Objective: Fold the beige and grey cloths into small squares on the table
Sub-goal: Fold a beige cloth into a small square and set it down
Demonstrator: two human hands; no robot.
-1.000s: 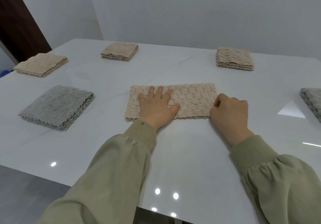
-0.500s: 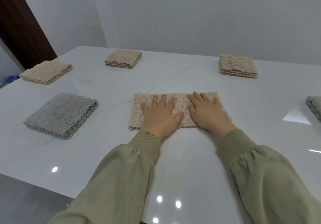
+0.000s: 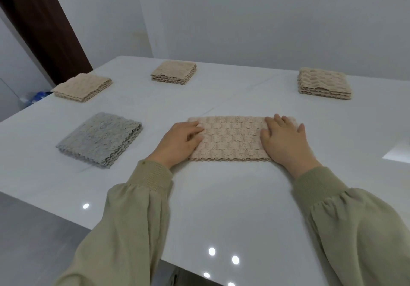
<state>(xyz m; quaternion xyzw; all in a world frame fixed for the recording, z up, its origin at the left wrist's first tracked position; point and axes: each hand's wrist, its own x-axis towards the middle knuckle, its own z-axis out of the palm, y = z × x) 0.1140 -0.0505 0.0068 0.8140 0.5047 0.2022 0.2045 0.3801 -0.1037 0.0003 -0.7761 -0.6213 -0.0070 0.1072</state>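
Bare surface (image 3: 221, 208) runs from the beige cloth (image 3: 230, 139) to the front edge. The right hand (image 3: 286, 141) lies flat on it; the left hand (image 3: 177, 143) has bent fingers (image 3: 195, 138), hold unclear.

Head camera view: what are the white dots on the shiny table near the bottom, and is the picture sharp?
Head view: the dots are glare, likely lamps mirrored in the glossy table; same view, right edge: a larger bright reflection; overall slightly soft, the beige cloth weave smeared.

beige scallop-textured cloth (image 3: 230, 139), grey folded cloth (image 3: 99, 139), three beige folded squares (image 3: 174, 72), glossy white surface (image 3: 221, 197), olive-green sleeves (image 3: 124, 230)
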